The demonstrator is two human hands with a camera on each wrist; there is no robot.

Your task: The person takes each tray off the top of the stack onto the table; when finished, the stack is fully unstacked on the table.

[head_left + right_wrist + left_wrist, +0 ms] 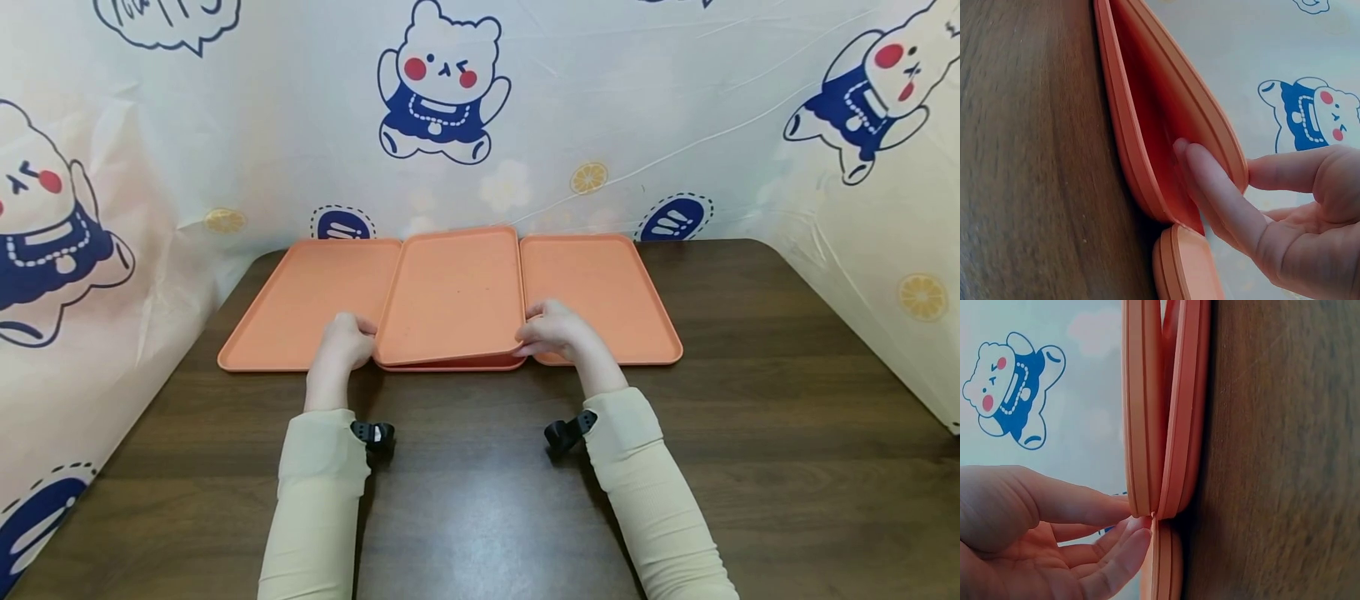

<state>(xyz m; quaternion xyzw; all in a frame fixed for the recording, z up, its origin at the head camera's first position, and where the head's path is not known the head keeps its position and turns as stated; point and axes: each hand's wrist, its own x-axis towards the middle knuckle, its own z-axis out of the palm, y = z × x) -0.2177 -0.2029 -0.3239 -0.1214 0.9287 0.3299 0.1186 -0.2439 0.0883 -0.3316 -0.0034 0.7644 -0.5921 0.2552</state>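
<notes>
Two orange trays are stacked in the middle: an upper tray (453, 296) tilted with its right side raised, and a lower tray (457, 365) flat on the table. My right hand (553, 329) pinches the upper tray's near right corner. In the right wrist view its fingers (1213, 178) reach into the gap beneath and the thumb is at the outer rim. At the near left corner, my left hand (347, 340) holds the upper tray's edge. The left wrist view has its thumb on that edge and its fingertips (1135, 547) at the seam with the neighbouring tray.
A left tray (300, 308) and a right tray (607, 292) lie flat on either side of the stack. All stand toward the back of a dark wooden table (480, 500). A printed cloth (300, 125) with cartoon bears hangs behind.
</notes>
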